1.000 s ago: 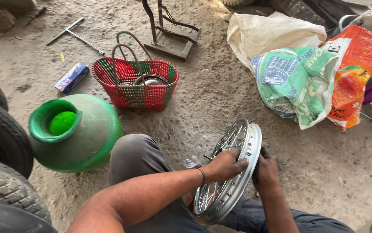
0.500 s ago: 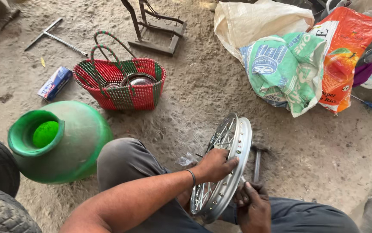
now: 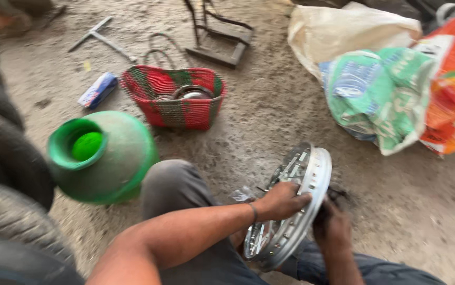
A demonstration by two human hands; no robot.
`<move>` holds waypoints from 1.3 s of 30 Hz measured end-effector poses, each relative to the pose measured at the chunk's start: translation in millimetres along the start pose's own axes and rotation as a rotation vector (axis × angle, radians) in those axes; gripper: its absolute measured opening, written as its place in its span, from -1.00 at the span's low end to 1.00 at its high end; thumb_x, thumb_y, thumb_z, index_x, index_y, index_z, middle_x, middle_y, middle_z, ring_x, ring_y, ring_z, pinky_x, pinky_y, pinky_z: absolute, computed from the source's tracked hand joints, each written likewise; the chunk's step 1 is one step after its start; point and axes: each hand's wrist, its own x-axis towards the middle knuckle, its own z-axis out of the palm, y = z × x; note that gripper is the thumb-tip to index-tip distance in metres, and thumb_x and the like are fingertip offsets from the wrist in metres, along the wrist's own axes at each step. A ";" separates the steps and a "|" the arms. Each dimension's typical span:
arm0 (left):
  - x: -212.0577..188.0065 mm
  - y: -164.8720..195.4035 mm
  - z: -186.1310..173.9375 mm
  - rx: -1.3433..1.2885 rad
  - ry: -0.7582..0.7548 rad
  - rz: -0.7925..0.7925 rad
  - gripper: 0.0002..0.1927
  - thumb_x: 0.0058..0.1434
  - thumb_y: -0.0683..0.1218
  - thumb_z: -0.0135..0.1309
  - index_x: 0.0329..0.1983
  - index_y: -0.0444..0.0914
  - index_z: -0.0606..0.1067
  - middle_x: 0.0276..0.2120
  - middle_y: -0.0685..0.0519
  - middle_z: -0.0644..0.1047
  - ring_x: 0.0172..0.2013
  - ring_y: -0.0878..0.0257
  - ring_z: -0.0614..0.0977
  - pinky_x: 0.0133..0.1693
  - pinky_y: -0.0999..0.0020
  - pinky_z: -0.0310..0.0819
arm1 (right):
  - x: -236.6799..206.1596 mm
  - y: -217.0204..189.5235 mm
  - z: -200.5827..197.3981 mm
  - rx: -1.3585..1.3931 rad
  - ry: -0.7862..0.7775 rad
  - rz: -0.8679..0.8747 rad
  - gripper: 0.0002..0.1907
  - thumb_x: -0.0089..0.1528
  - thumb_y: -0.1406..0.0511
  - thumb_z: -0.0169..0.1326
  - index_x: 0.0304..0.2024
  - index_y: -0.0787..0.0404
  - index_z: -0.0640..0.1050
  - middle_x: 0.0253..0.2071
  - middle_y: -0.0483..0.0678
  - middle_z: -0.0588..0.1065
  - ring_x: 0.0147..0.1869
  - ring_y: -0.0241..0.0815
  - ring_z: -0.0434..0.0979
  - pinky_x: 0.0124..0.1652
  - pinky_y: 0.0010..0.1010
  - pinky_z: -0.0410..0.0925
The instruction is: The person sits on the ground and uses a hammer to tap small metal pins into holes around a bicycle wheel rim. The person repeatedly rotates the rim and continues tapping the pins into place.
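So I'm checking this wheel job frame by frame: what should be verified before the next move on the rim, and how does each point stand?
1. Left hand grips the spoked wheel rim: ok.
2. Right hand on the rim's far side: touches it, grip cannot tell.
3. Rim standing on edge between the knees: ok, tilted slightly.
4. Spokes seated and tight: cannot tell, blurred.
5. Green pot apart from the rim: ok.
6. Woven basket apart from the rim: ok.
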 end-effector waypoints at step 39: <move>-6.1 6.8 -14.7 0.048 0.096 0.079 -0.55 0.32 0.16 -0.01 -0.11 -0.31 0.60 -0.28 -0.29 0.62 -0.17 -0.20 0.67 -0.09 -0.03 0.51 | -85.0 43.4 0.8 -0.070 0.101 -0.206 -0.90 0.45 0.41 -0.01 -0.21 0.24 0.43 -0.38 -0.04 0.44 -0.42 -0.27 0.38 -0.42 -0.44 0.31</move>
